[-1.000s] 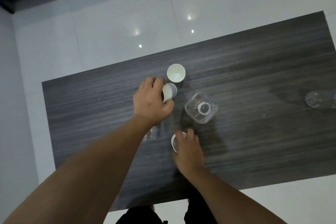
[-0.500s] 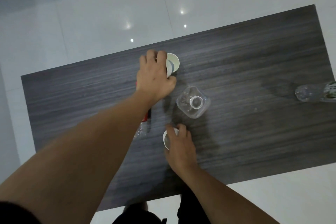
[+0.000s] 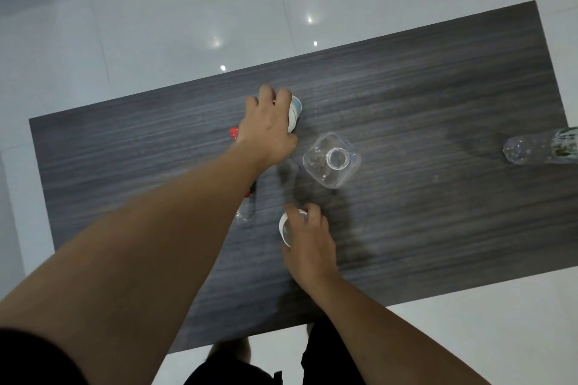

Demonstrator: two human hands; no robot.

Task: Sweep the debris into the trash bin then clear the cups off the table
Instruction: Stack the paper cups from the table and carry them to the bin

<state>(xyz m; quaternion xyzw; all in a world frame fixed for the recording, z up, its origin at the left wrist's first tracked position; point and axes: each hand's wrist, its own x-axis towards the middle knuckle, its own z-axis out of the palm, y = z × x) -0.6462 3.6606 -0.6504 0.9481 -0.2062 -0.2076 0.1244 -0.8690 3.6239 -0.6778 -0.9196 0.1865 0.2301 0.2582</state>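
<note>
My left hand (image 3: pixel 269 128) grips white paper cups (image 3: pixel 295 112), one pushed into the other, near the far edge of the dark wood table (image 3: pixel 438 122). My right hand (image 3: pixel 308 244) holds a third white cup (image 3: pixel 285 226) by its rim nearer to me; its fingers curl over the opening. A clear plastic jar (image 3: pixel 332 159) with no lid stands upright between the two hands, with some dark bits inside. No trash bin is in view.
A clear bottle with a red cap (image 3: pixel 233 133) lies mostly hidden under my left forearm. Another clear plastic bottle (image 3: pixel 541 147) lies on its side at the table's right edge. White tiled floor (image 3: pixel 156 25) surrounds the table.
My left hand carried its cup away from me and set it into the far cup. My right hand has kept its hold on the near cup.
</note>
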